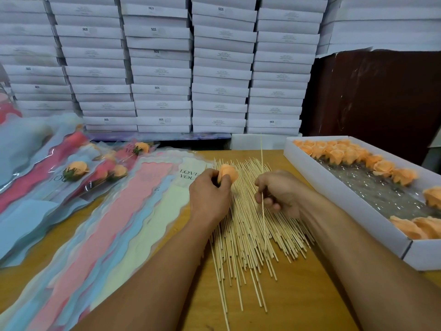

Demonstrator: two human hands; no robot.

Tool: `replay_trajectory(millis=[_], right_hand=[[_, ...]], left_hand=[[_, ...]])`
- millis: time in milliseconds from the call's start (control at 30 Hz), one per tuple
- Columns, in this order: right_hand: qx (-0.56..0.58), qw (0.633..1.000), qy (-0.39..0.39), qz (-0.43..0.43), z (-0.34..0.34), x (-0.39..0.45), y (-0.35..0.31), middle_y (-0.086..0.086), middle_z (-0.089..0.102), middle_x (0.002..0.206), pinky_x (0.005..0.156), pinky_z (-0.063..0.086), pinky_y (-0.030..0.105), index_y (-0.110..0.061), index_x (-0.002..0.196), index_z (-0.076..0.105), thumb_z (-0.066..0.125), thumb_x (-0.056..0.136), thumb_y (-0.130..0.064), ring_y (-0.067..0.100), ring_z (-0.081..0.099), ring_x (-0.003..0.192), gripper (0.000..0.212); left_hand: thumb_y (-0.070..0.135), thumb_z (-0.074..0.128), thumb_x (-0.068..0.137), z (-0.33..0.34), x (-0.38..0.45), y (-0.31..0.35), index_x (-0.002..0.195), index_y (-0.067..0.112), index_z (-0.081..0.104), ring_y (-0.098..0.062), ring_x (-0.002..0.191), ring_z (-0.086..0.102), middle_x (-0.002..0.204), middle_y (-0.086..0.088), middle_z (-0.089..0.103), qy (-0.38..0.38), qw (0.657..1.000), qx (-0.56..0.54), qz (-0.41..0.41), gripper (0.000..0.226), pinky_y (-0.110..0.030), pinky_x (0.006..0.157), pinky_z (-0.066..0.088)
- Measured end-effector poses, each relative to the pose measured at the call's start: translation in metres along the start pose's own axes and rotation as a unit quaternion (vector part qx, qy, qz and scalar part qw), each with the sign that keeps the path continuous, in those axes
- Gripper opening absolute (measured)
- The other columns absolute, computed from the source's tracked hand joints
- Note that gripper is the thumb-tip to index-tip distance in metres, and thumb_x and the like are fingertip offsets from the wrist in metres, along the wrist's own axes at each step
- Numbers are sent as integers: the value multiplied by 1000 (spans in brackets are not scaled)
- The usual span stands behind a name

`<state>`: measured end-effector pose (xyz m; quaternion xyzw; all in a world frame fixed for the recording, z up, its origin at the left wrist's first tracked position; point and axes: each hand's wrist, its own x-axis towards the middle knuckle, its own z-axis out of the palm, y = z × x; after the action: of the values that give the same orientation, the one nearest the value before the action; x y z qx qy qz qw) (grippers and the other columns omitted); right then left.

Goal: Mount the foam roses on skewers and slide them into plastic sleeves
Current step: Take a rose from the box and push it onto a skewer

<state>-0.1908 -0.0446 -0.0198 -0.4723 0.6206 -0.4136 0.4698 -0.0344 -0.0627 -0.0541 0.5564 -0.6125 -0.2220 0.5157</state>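
My left hand (pixel 210 192) grips a peach foam rose (pixel 229 172) above a spread pile of wooden skewers (pixel 243 237) on the table. My right hand (pixel 278 191) pinches a single skewer (pixel 262 158), which stands nearly upright and reaches past the table's far edge. The rose and the held skewer are apart. A fan of pink, blue and cream plastic sleeves (pixel 133 211) printed "LOVE YOU" lies to the left of the skewers. Further left, finished sleeved roses (pixel 76 172) lie in a heap.
A long white box (pixel 334 194) at the right holds several peach roses (pixel 343 152) over a clear plastic tray. Stacks of white cartons (pixel 162 68) form a wall behind the wooden table (pixel 298 295). A dark brown panel (pixel 377 96) stands at the back right.
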Motion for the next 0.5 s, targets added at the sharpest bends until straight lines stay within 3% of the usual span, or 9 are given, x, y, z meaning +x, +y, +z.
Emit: replay_trajectory(millis=[100,200,333,400,500], right_hand=[[-9,1000,4,-2,-2,0,-1,4,56,47,32,22,18,-10,105,57,43,101,-18,9,35,33,16],[-15,1000,10,-21,-3,0,-1,2,54,46,31,21,17,-10,105,59,39,104,-25,9,33,32,25],[17,999,-1,-31,0,1,-2,2,58,51,32,25,19,-3,100,70,42,102,-18,7,38,38,33],[41,998,-9,-36,0,0,-4,2,57,54,31,24,19,2,99,72,43,99,-13,7,38,40,32],[48,997,-41,-49,1,-5,-6,3,56,54,30,23,18,-2,119,63,44,95,-7,7,36,38,31]], left_hand=[[28,60,92,-2,2,0,88,15,65,-23,82,67,83,-1,69,-13,997,-54,-47,15,-43,78,55],[27,60,92,-4,3,1,89,16,66,-26,85,69,87,-4,70,-19,992,-98,-81,13,-49,84,57],[17,59,95,-5,6,2,84,10,64,-12,59,66,80,-5,68,-17,962,-225,-153,15,-30,65,58],[12,58,97,-6,8,3,89,5,63,-17,61,62,81,-10,65,-21,930,-310,-197,13,-29,60,54],[10,56,99,-10,9,5,102,-4,61,-18,60,61,83,-16,63,-36,875,-418,-243,15,-23,53,51]])
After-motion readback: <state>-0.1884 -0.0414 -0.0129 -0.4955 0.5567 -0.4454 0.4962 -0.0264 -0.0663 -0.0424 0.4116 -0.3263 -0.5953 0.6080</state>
